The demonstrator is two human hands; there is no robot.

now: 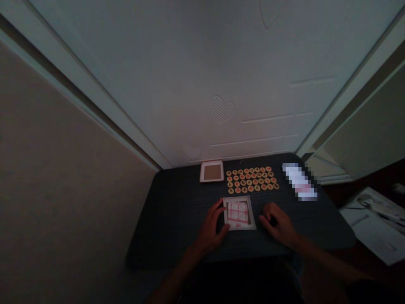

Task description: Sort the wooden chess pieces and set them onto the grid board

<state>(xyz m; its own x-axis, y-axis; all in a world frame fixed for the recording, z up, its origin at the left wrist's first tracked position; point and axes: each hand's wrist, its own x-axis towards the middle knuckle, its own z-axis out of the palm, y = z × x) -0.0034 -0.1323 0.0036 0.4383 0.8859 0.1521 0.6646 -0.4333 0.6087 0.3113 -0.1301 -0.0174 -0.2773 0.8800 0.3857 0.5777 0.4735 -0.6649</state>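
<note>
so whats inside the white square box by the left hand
A sheet with red grid lines lies in the white square box. Anything beneath the sheet is covered and cannot be seen.

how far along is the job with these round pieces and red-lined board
Done: the round pieces lie in tidy rows. In hand: the left hand touches the white-framed red-lined board, while the right hand rests beside it, apparently empty. Left: every piece is still off the board, and the brown-centred frame sits apart.

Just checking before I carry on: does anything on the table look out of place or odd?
The red-lined sheet looks skewed inside the white square frame, with its lines off-square and a dark gap along its right side. The round game pieces sit in tidy rows.
</note>
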